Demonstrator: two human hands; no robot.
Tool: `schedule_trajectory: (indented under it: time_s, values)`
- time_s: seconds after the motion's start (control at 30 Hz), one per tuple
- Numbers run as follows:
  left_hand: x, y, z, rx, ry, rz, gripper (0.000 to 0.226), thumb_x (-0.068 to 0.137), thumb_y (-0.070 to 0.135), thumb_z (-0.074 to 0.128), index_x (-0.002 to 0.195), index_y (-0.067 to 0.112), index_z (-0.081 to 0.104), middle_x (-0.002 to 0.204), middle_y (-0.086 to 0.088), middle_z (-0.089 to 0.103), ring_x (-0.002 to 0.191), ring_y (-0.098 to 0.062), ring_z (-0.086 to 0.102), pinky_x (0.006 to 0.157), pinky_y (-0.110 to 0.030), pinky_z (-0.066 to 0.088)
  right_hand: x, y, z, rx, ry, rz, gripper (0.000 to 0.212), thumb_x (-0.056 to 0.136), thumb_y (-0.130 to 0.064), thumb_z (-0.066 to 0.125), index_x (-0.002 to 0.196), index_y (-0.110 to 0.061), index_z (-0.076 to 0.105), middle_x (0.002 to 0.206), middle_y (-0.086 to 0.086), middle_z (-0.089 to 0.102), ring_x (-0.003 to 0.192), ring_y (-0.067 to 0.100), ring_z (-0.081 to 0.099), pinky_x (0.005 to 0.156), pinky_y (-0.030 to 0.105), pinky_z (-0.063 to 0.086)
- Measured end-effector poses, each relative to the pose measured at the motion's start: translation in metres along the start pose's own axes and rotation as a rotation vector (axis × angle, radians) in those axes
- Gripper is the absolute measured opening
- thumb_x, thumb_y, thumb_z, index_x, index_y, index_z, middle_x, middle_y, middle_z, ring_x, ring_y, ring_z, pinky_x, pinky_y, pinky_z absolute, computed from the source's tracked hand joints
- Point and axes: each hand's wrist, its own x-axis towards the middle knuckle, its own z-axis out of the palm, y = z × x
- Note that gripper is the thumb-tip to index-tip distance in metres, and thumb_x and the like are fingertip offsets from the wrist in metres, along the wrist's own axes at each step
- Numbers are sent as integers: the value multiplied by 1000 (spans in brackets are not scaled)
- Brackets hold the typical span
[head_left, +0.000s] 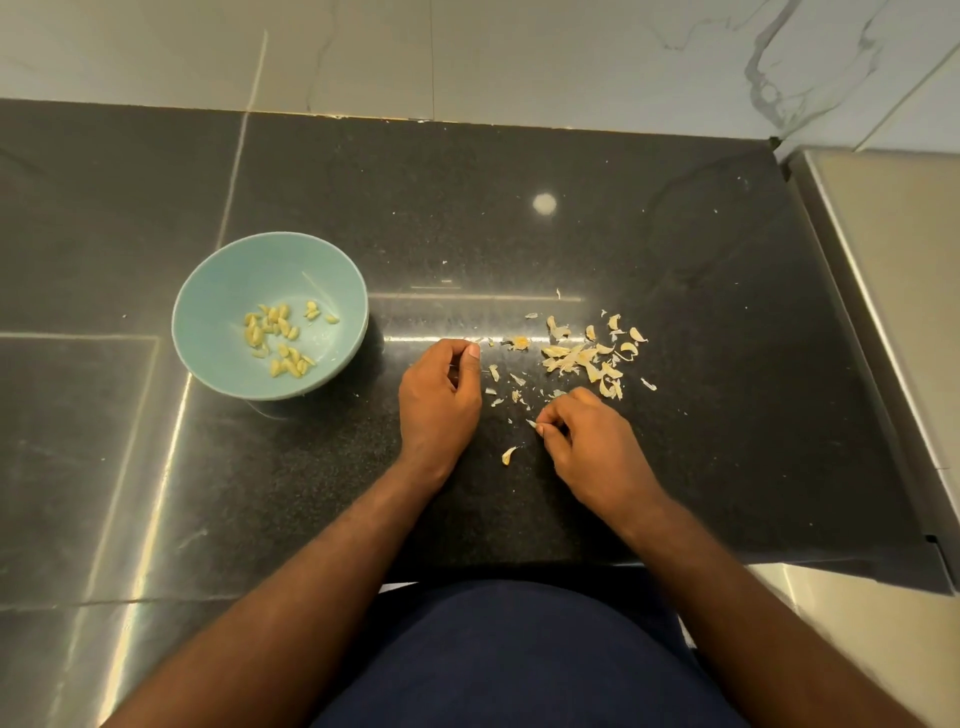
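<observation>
A pale blue bowl (218, 291) on the dark stone counter holds several peeled garlic cloves (278, 335). To its right, my left hand (439, 400) rests on the counter with the fingers curled and the thumb against the forefinger; what lies inside the curl is hidden. My right hand (589, 447) pinches a small pale sliver of garlic skin (532, 424) between thumb and fingertips, just above the counter. A heap of garlic skins and bits (587, 356) lies beyond both hands. One loose piece (508, 455) lies between the hands.
The black granite counter (519, 234) ends at a marble wall behind. A steel surface (883, 291) adjoins it on the right. The counter's front edge runs just before my body, and small skin flakes are scattered around my hands.
</observation>
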Motion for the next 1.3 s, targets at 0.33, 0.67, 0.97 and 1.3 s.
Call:
schedule_trajectory:
  time_s: [0.33,0.67,0.97,1.3]
  values:
    - [-1,1,-4,15,-25,17,12,97,21,62,101,17,72,89,7,68,82,-9,63,76,-34,54,22,3,-14,202,-41,56,5,96,-18,61,96,-23,62,91,-7,61,74,6,56,68,23,46]
    - [0,3,-2,63,-48,7,12,98,25,61,93,19,70,79,8,65,73,-10,59,68,-36,51,26,-2,3,3,41,-51,12,100,-30,56,98,-23,66,95,-10,54,83,9,55,77,31,49]
    - [3,27,-20,-119,-463,114,20,93,16,67,108,29,71,96,18,69,86,0,64,78,-21,53,22,-15,-22,436,-54,48,14,104,-21,49,93,-21,57,75,-2,57,62,4,52,58,18,41]
    - [0,81,-34,-197,-362,253,9,98,10,58,90,13,61,74,5,65,73,-11,64,67,-26,53,8,-49,-51,964,-20,10,26,106,-20,42,94,-2,56,73,-1,62,60,17,56,50,29,44]
